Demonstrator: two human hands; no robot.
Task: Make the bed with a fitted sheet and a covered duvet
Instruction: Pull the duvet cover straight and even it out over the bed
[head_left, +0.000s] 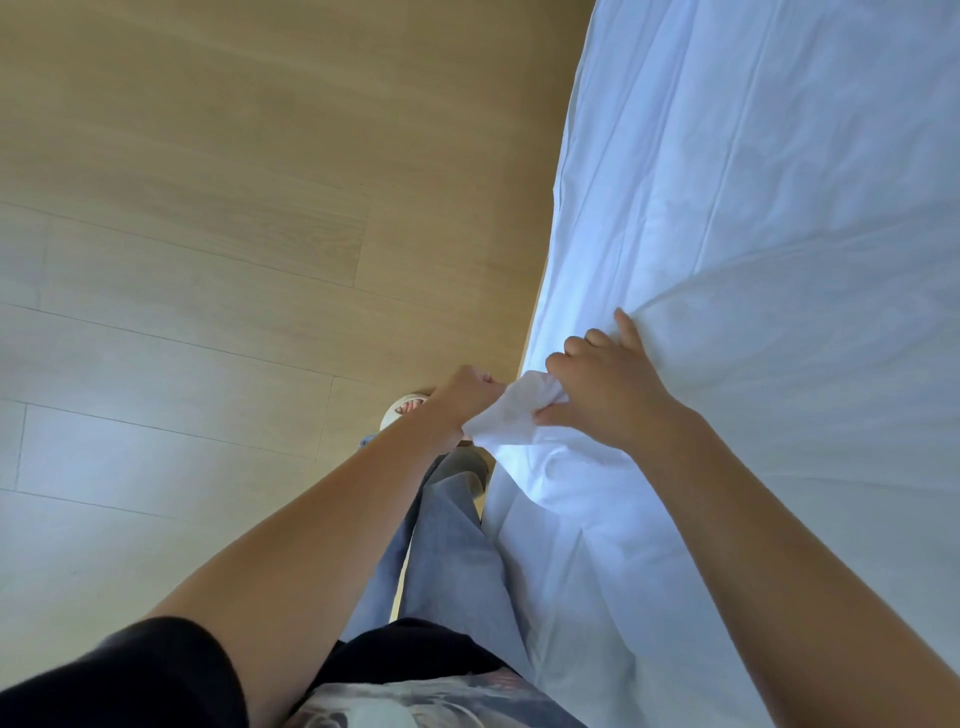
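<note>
One white sheet (753, 208) covers the bed and fills the right side of the view, lying wrinkled with long creases running along it. Its near edge hangs down the side of the bed towards the floor. Whether it is the fitted sheet or the duvet cover cannot be told from here. At the bed's edge, a little below the middle of the view, a small part of the sheet's border is gathered into a crumpled wad, and both of the person's hands meet on it. The left hand (467, 397) comes in from the floor side with its fingers curled into a fist, its grip clamped on the left end of the wad. The right hand (608, 384) comes from the bed side, with the thumb under the wad and bent fingers over it, so its grip is closed on the right end. One of its fingers stretches out flat onto the sheet, where folds fan away from the hand. The two hands are just beside each other, joined only by the bunched cloth. Both forearms are bare. A black sleeve (130, 675) covers the left upper arm at the bottom of the view, beside a patterned top (415, 709). Below the hands are two legs in light blue jeans (447, 545), standing right against the side of the bed. One foot in a pale sandal (402, 410) shows just behind the left wrist. The left side of the view is a light wooden plank floor (182, 260).
</note>
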